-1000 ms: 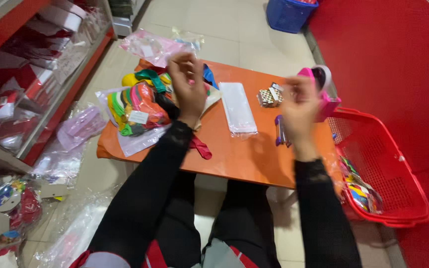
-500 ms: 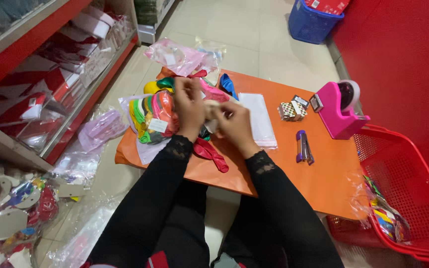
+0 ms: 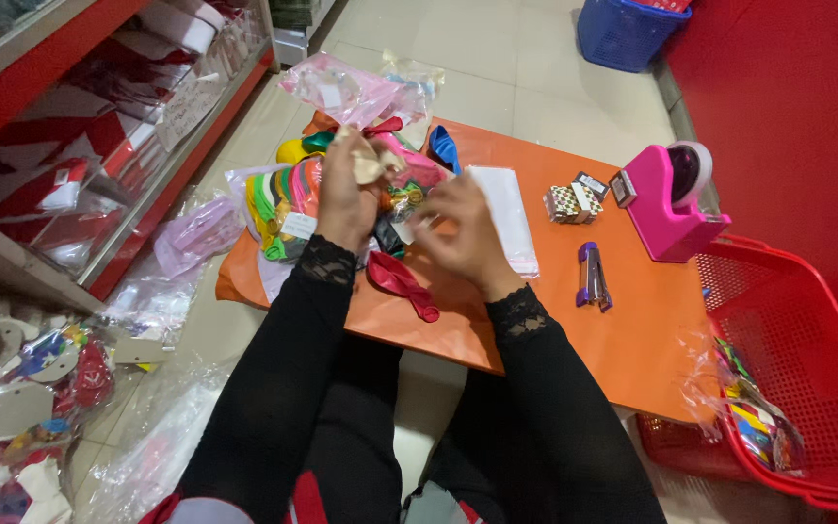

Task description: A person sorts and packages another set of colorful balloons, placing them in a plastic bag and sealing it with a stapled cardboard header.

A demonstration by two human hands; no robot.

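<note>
A: Start close in, what lies nearest the person?

B: Black sleeves with lace cuffs, and just past the wrists a red balloon (image 3: pixel 398 279) lying flat on the orange table (image 3: pixel 555 340), touching neither hand

A: And the hands?

B: The left hand (image 3: pixel 343 199) is raised at about 11 o'clock from the red balloon, fingers curled shut around a pale cream balloon (image 3: pixel 369 163) that sticks up out of the fist. The right hand (image 3: pixel 465 233) sits at roughly 2 o'clock from the red one, fingers half bent and loosely spread; whether it grips anything I cannot tell (the palm faces away)

A: What is around them?

B: Under the left hand, a heap of coloured balloons (image 3: pixel 283 199) on clear wrapping. At 3 o'clock from the right hand, a purple stapler (image 3: pixel 591 277), well apart. A white packet (image 3: pixel 508 215) lies just beside the right hand at 1 o'clock

A: Farther out?

B: Small checkered boxes (image 3: pixel 574 201), then a pink tape dispenser (image 3: pixel 669 199) at the table's far right. A red basket (image 3: pixel 807 388) stands off the table's right edge, a blue basket (image 3: pixel 632 27) far off at 12 o'clock, and red shelving (image 3: pixel 70 126) runs along 9 o'clock
</note>
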